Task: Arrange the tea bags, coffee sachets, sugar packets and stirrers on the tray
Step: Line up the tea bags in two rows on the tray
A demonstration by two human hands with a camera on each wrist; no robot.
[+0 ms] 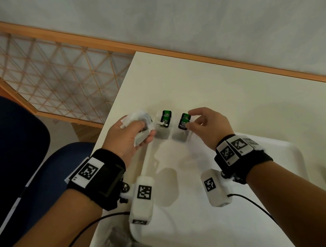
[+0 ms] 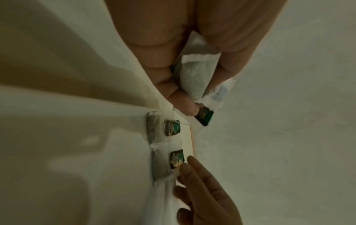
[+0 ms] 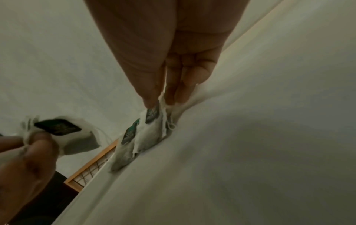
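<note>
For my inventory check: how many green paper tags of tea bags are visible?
3 clearly: one on the left tray bag, one on the right tray bag at the right hand, one in the left hand's bunch. More may be hidden.

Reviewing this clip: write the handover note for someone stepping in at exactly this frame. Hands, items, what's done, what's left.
Left hand: grips a bunch of tea bags, off the tray's far-left corner.
Right hand: fingers pinch the right tea bag at the tray's far edge.
Tray: two tea bags stand side by side along the far edge; the left tea bag is untouched.
Done: two tea bags placed.
Left: the held tea bags; no coffee, sugar or stirrers on the tray.
</note>
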